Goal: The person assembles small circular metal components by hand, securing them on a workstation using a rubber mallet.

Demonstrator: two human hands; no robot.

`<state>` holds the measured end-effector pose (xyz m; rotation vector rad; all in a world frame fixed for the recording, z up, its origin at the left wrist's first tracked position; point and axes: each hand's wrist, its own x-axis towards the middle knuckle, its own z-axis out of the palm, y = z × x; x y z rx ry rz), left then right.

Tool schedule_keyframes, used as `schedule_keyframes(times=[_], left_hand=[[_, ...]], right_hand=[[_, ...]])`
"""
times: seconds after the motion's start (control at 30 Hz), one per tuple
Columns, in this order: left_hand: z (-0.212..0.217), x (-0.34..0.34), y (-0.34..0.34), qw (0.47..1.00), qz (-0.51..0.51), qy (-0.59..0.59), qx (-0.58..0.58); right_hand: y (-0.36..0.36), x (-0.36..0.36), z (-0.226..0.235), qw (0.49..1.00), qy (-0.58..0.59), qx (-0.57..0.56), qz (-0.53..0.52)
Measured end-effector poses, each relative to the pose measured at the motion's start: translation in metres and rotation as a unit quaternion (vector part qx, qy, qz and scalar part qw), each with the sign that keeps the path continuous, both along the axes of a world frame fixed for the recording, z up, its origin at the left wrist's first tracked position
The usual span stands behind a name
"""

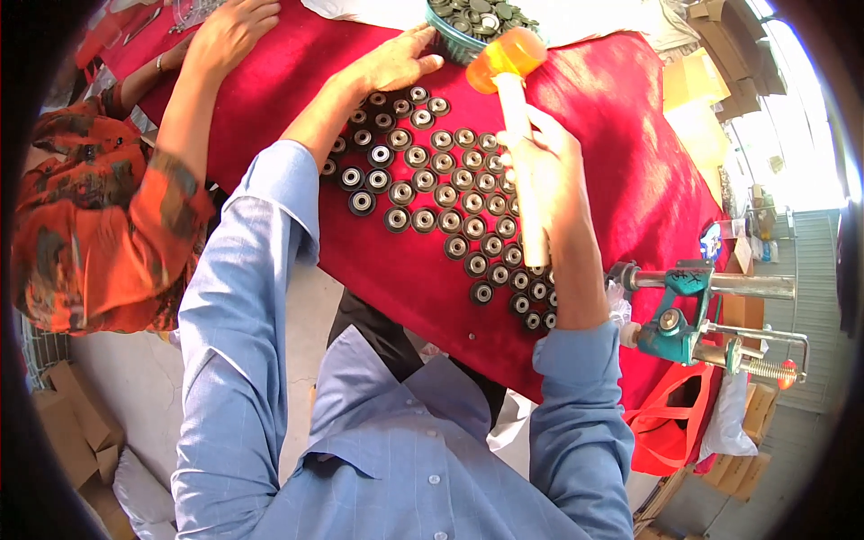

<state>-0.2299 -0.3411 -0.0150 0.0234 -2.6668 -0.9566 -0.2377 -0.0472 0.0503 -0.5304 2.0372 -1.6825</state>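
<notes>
My right hand (pixel 560 157) is closed around the pale handle of a mallet (pixel 511 59) with a translucent orange-yellow head, raised over the red-covered table. My left hand (pixel 391 65) reaches forward, fingers stretched out, their tips beside the rim of a blue-green basket (pixel 457 43). Many flat dark grey-green discs (pixel 481 16) fill that basket. Between my arms, on the red cloth (pixel 387 270), lie rows of round black pieces with silver, holed centres (pixel 448 220). Some are hidden behind my right forearm and left wrist.
At the left, a person in an orange patterned top (pixel 108 225) reaches a hand (pixel 236 34) over the table. A teal metal clamp-like tool (pixel 675 315) sits at the right table edge, above a red bag (pixel 661 432). Cardboard boxes (pixel 733 54) stand far right.
</notes>
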Motion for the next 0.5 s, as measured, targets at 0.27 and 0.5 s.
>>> schedule_keyframes(times=[0.27, 0.5], left_hand=[[0.01, 0.112, -0.011, 0.995, 0.073, 0.063, 0.022], [-0.032, 0.19, 0.033, 0.983, 0.174, 0.054, -0.008]], right_hand=[[0.031, 0.013, 0.006, 1.0, -0.009, 0.01, 0.015], [0.011, 0.03, 0.058, 0.992, 0.085, -0.09, 0.036]])
